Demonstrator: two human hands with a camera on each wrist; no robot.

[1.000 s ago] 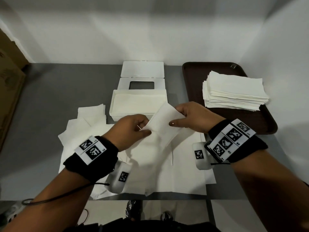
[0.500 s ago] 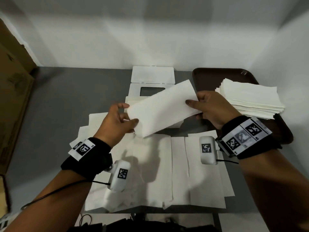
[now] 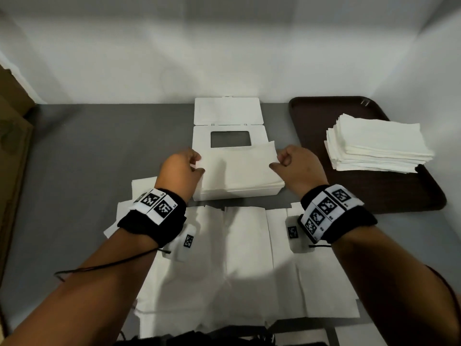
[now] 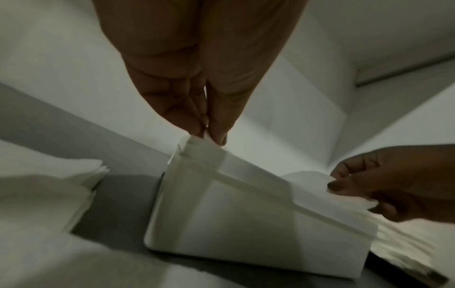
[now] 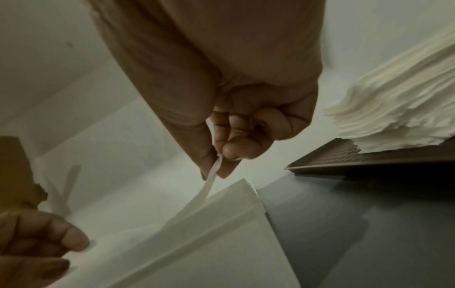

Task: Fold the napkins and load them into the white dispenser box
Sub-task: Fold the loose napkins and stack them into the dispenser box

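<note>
A folded white napkin (image 3: pixel 239 166) hangs level just over the open white dispenser box (image 3: pixel 237 193) in the middle of the grey table. My left hand (image 3: pixel 197 166) pinches its left end (image 4: pixel 197 140) between thumb and fingers. My right hand (image 3: pixel 279 162) pinches its right end (image 5: pixel 215 169) the same way. The box lid (image 3: pixel 228 126), with its rectangular slot, lies flipped open behind the box. Unfolded napkins (image 3: pixel 244 258) are spread on the table in front of the box, under my wrists.
A dark brown tray (image 3: pixel 324 116) at the right carries a stack of napkins (image 3: pixel 376 143). A few more napkins (image 3: pixel 142 188) lie left of the box. Cardboard (image 3: pixel 12 146) stands along the left edge. White walls close the back and right.
Both hands carried the folded napkin up from the spread sheets, forward, then lowered it flat over the open box. The hands moved apart to its two ends.
</note>
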